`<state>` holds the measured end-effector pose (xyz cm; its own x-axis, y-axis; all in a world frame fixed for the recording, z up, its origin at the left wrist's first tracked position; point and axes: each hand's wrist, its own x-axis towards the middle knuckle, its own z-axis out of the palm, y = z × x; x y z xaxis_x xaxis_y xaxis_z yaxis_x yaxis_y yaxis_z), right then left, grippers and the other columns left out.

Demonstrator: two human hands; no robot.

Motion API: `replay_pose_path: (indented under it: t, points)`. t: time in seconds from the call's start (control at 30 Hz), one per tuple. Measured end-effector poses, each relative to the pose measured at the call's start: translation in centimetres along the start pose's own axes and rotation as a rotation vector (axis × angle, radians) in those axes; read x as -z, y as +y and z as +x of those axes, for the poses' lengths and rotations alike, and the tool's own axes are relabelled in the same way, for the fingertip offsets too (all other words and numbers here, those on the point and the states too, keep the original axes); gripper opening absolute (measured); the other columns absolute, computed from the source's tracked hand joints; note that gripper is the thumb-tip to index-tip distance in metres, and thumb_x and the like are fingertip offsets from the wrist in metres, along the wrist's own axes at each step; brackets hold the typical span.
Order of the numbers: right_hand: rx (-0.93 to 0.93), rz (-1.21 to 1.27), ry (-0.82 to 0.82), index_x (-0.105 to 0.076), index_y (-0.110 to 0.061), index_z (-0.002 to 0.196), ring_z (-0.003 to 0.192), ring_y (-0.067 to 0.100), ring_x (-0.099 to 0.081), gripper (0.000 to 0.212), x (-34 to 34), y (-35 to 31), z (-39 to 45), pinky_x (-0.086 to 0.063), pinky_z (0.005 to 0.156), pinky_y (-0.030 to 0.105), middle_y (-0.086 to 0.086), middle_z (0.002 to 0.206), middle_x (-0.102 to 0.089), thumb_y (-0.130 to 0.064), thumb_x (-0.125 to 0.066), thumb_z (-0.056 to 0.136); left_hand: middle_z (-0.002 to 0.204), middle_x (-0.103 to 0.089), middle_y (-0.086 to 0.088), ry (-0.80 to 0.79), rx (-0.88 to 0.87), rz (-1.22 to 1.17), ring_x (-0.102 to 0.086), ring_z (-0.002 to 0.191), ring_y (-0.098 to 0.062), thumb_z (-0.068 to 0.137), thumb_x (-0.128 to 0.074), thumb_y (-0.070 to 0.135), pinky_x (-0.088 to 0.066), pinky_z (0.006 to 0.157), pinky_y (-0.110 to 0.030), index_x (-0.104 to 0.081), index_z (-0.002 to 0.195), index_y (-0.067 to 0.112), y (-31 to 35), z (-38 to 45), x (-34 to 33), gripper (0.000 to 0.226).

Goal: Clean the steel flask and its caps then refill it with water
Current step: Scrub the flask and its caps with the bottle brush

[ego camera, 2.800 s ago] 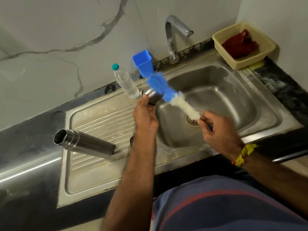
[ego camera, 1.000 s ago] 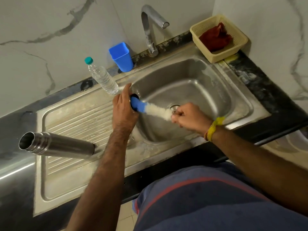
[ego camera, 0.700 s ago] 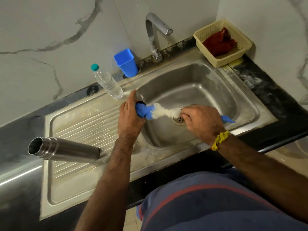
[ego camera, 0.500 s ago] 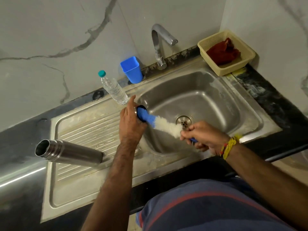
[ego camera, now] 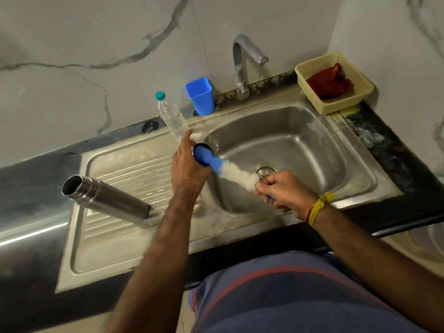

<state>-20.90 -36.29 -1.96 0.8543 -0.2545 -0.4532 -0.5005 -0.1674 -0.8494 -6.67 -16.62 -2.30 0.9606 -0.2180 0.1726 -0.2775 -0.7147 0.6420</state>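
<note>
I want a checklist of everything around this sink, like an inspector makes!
Surface: steel sink with ribbed draining board, set in a dark counter.
Job's things: steel flask lies open on the draining board; cap and brush are over the basin, the brush's blue tip inside the cap.
Clutter: water bottle, blue cup, basket holding a red cloth.
Hands: left hand holds the cap; right hand grips the brush handle.
Cables: nothing seen.
Surroundings: tap, marble wall.
</note>
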Motion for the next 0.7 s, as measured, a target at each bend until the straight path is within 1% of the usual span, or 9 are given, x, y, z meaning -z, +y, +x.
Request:
replay_pose_path:
  t: [0.03, 0.1, 0.2, 0.27, 0.33, 0.43, 0.53, 0.6, 0.7]
  points:
    - [-0.103, 0.130, -0.093, -0.071, -0.002, 0.086, 0.035, 0.009, -0.035, 0.025, -0.2, 0.0, -0.2, -0.025, 0.038, 0.016, 0.002, 0.057, -0.056, -0.021, -0.060, 0.098, 0.138, -0.058, -0.002, 0.008, 0.014, -0.012, -0.056, 0.122, -0.025, 0.064, -0.091, 0.019, -0.047, 0.102, -0.038, -0.030, 0.156, 0.026, -0.1, -0.1, 0.2, 0.110]
    - [-0.086, 0.104, -0.131, -0.071, -0.004, 0.085, 0.035, 0.008, -0.034, 0.025, -0.3, 0.5, -0.3, -0.024, 0.038, 0.016, 0.000, 0.055, -0.056, -0.021, -0.059, 0.099, 0.137, -0.059, -0.004, 0.003, -0.007, -0.013, -0.055, 0.122, -0.025, 0.066, -0.088, 0.013, -0.046, 0.100, -0.036, -0.031, 0.156, 0.023, -0.2, -0.5, 0.2, 0.107]
    - [0.226, -0.373, 0.163, -0.068, -0.022, 0.073, 0.053, 0.016, -0.060, 0.020, -0.1, 1.7, 0.4, -0.048, 0.054, 0.026, -0.004, 0.059, -0.065, -0.029, -0.066, 0.092, 0.142, -0.055, -0.004, -0.036, -0.063, 0.051, -0.052, 0.127, -0.027, 0.069, -0.085, 0.006, -0.045, 0.104, -0.038, -0.032, 0.156, 0.023, -0.4, -1.4, -0.1, 0.104]
    - [0.326, -0.642, 0.293, -0.066, -0.024, 0.077, 0.065, 0.025, -0.061, 0.018, -0.3, 1.8, 0.4, -0.051, 0.060, 0.033, -0.004, 0.065, -0.065, -0.037, -0.064, 0.090, 0.136, -0.057, 0.000, -0.037, -0.042, 0.054, -0.055, 0.122, -0.026, 0.066, -0.088, 0.009, -0.049, 0.100, -0.038, -0.030, 0.156, 0.027, -1.1, -1.7, 0.1, 0.108]
    - [0.367, -0.681, 0.326, -0.068, -0.024, 0.081, 0.065, 0.025, -0.058, 0.017, -0.8, 1.5, -0.1, -0.049, 0.060, 0.034, -0.005, 0.066, -0.063, -0.036, -0.062, 0.092, 0.127, -0.060, 0.003, -0.022, 0.012, 0.007, -0.060, 0.111, -0.023, 0.064, -0.091, 0.016, -0.052, 0.092, -0.038, -0.029, 0.156, 0.030, -1.7, -1.8, 0.6, 0.112]
    - [0.258, -0.396, 0.178, -0.072, -0.016, 0.078, 0.056, 0.012, -0.062, 0.019, -2.7, 1.0, -0.2, -0.049, 0.058, 0.026, -0.005, 0.060, -0.064, -0.027, -0.066, 0.093, 0.121, -0.061, 0.004, 0.016, 0.061, -0.036, -0.062, 0.103, -0.019, 0.064, -0.090, 0.016, -0.053, 0.085, -0.035, -0.028, 0.156, 0.026, -2.4, -1.8, 1.6, 0.112]
    - [0.063, -0.088, 0.009, -0.072, -0.004, 0.082, 0.037, -0.003, -0.048, 0.021, -4.2, 0.7, -0.2, -0.036, 0.042, 0.007, 0.002, 0.059, -0.063, -0.014, -0.061, 0.097, 0.116, -0.061, 0.007, 0.057, 0.072, -0.063, -0.062, 0.097, -0.014, 0.064, -0.091, 0.015, -0.052, 0.083, -0.028, -0.029, 0.156, 0.023, -3.2, -1.7, 2.1, 0.111]
    - [0.036, -0.052, -0.024, -0.071, -0.003, 0.083, 0.032, -0.001, -0.042, 0.023, -4.4, 0.6, -0.2, -0.029, 0.035, 0.008, 0.006, 0.061, -0.061, -0.014, -0.059, 0.099, 0.113, -0.060, 0.009, 0.061, 0.071, -0.075, -0.061, 0.094, -0.012, 0.064, -0.091, 0.014, -0.049, 0.080, -0.023, -0.030, 0.156, 0.023, -3.7, -1.7, 2.2, 0.110]
    - [-0.052, 0.047, -0.080, -0.071, -0.001, 0.088, 0.034, 0.004, -0.033, 0.026, -4.3, 0.0, -0.1, -0.021, 0.036, 0.017, 0.005, 0.060, -0.057, -0.018, -0.057, 0.100, 0.113, -0.057, 0.012, 0.069, 0.109, -0.127, -0.058, 0.087, -0.003, 0.064, -0.091, 0.014, -0.041, 0.073, -0.004, -0.032, 0.156, 0.023, -4.3, -1.6, 2.3, 0.109]
